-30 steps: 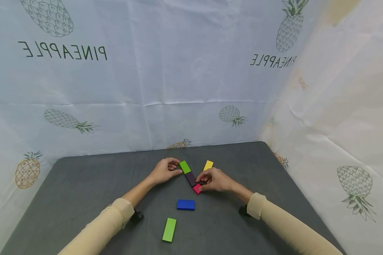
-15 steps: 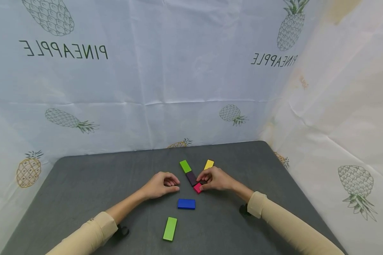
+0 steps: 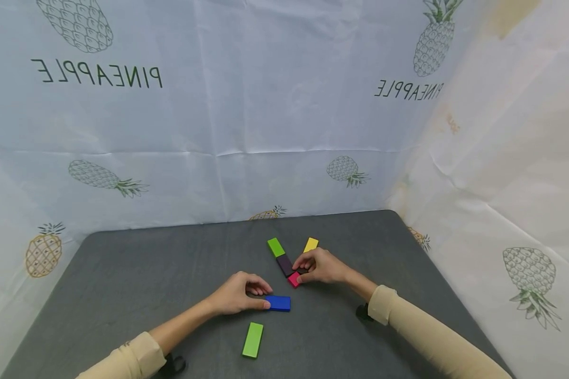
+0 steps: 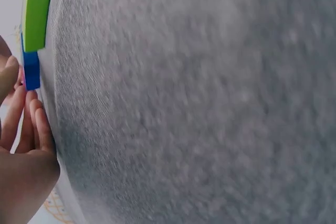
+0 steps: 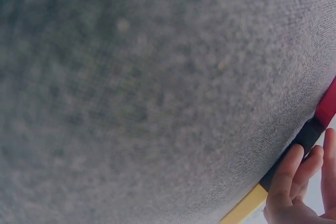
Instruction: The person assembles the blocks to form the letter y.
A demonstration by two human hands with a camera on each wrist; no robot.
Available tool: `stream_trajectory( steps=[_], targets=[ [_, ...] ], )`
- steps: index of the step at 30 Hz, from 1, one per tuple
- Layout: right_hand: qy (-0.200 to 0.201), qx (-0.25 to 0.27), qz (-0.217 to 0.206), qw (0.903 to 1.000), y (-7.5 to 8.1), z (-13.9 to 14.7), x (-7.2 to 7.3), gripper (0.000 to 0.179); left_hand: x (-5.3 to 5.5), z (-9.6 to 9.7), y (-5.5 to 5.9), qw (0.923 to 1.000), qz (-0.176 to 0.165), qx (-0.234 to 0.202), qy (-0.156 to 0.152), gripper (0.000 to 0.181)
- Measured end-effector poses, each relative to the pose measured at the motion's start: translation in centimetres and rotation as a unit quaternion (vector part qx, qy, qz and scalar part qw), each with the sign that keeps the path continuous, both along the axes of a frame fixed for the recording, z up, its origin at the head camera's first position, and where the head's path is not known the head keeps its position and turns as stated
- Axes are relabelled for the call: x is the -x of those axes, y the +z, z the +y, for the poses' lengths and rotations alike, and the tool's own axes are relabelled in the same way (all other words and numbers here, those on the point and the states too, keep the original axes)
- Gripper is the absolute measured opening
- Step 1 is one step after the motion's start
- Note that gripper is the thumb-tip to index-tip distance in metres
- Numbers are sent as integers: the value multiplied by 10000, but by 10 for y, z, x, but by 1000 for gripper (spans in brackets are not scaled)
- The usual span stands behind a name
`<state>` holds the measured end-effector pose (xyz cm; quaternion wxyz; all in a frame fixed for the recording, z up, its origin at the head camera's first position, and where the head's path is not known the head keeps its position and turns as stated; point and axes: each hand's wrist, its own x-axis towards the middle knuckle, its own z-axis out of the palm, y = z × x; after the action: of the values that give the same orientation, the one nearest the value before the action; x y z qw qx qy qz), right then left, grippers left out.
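Note:
My left hand (image 3: 239,295) is at the left end of a blue block (image 3: 280,303) lying flat; the thumb touches that end and the fingers are slightly apart from its far edge. My right hand (image 3: 324,266) holds a black block (image 5: 307,136) between thumb and fingers, partly hiding it. That block stands between a red block (image 3: 293,279) at the near corner and a yellow block (image 3: 311,245) beyond, part covered by the hand. From the red corner another dark block (image 3: 284,265) and a green block (image 3: 276,247) run to the far left, making a V.
A second, lime green block (image 3: 253,340) lies near the front of the dark grey table (image 3: 137,279). White cloth (image 3: 284,116) printed with pineapples hangs behind the table and along its right side.
My left hand has left the green block at the V's far left end and come nearer, down to the blue block. The right hand stays in place, and the blocks have not visibly moved.

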<state>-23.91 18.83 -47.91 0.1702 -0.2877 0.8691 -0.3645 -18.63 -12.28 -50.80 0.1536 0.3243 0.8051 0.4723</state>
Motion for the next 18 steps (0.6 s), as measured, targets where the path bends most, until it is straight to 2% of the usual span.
stream_trajectory(
  steps=[8,18],
  targets=[
    [-12,-8,1,10000,0,0,-2,22,-3,7,-1,9990,195,340,194,27],
    [-20,-9,1,10000,-1,1,-1,22,-8,11,-1,9973,375,347,524,23]
  ],
)
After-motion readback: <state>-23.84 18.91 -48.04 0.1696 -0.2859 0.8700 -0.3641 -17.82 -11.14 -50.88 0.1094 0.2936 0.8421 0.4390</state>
